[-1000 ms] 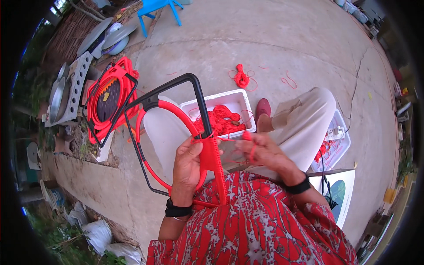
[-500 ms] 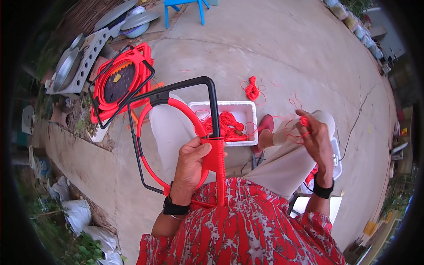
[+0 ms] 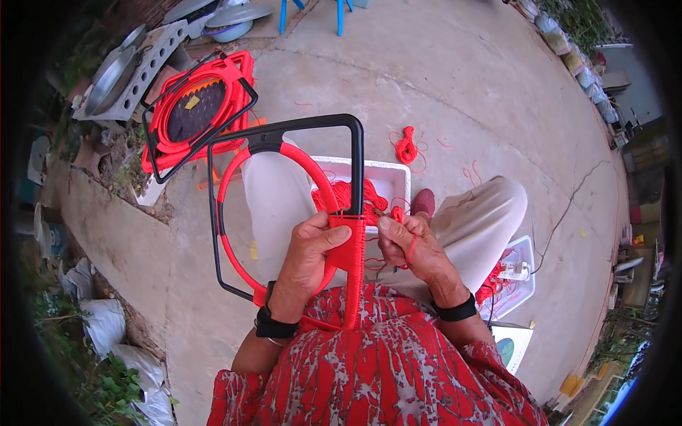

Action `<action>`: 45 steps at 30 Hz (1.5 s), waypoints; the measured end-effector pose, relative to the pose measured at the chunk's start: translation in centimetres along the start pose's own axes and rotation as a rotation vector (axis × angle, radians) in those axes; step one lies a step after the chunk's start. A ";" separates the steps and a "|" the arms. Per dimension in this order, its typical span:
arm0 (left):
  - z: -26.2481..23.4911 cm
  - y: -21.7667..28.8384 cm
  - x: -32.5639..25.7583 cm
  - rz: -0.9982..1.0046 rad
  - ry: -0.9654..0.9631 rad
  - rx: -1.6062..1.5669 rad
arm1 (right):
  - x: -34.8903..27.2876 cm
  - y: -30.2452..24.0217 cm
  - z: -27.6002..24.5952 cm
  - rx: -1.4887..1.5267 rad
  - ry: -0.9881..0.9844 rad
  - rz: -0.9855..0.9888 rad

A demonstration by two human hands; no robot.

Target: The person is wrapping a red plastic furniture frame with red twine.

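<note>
A black rectangular frame with a ring inside it stands tilted over my lap. Red cord is wound tightly along part of its right side and around much of the ring. My left hand grips the frame at the wound section, thumb on the near face. Beside that edge, my right hand is closed on a small bundle of red cord, with a strand looping over its fingers. Behind the frame, a white foam box holds tangled red cord, partly hidden by my hands.
Similar red-wound frames are stacked at the left on an orange support. A loose red cord skein lies on the concrete ahead. To my right is a white bin with more red cord. Blue chair legs stand far ahead.
My right hand has come in from the right, bringing the cord bundle close to the frame's right edge. My left hand keeps its grip on the frame.
</note>
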State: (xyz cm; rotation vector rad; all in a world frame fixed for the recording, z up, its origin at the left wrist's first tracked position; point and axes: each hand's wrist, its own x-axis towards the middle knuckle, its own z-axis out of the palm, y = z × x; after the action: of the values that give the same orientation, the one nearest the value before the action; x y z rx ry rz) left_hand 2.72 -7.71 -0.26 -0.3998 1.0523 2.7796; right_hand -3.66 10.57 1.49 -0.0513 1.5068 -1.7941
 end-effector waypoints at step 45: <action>-1.3 -2.2 0.0 -0.124 0.119 -0.157 | -1.0 -0.6 2.1 -0.332 0.267 -0.150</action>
State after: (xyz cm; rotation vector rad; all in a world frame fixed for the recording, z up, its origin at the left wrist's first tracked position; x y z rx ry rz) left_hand 3.51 -6.99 -2.58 -0.6349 0.8037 2.7646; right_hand -2.27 9.36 3.08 -0.0929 2.0298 -1.6974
